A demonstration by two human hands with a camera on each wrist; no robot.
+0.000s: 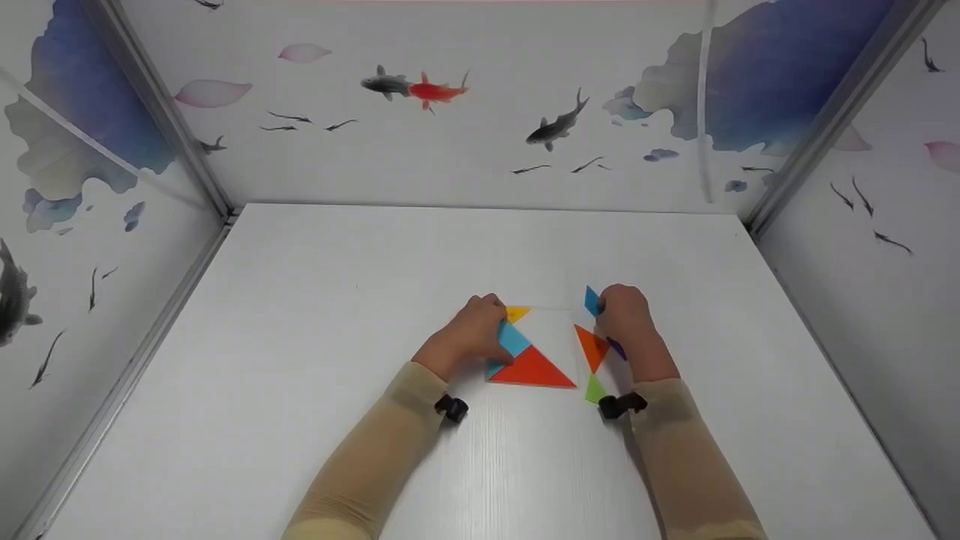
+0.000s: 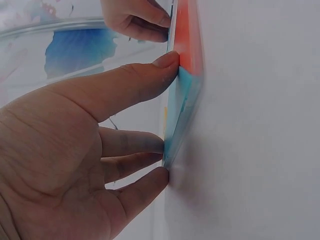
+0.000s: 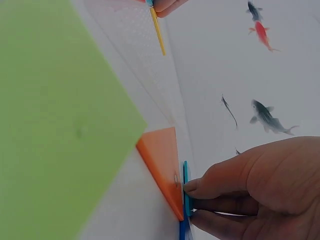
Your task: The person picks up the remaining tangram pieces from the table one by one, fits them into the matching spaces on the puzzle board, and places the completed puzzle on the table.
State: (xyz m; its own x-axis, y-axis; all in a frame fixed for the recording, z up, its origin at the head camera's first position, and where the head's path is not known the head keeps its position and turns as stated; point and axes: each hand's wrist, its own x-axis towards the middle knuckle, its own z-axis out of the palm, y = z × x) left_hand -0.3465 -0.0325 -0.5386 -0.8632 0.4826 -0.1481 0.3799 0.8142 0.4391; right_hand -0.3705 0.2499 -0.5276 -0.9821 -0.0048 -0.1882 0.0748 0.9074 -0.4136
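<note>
My left hand [image 1: 469,334] rests at the left side of a pale square tangram tray [image 1: 551,326]. Its thumb touches the pieces and its fairly straight fingertips lie along the tray's edge. In the tray are a large red triangle [image 1: 532,369], light blue pieces [image 1: 514,339] and a yellow piece [image 1: 517,313], partly covered by that hand. Right of the tray, my right hand [image 1: 628,315] pinches a small blue tangram piece [image 3: 186,187] between thumb and fingers. An orange triangle [image 1: 591,349] lies beside it, with a purple piece [image 1: 616,348] mostly hidden under the hand.
A green piece [image 1: 594,388] lies nearer the right wrist, and looms large in the right wrist view. The white table [image 1: 337,300] is enclosed by printed panels [image 1: 480,150] at the back and both sides.
</note>
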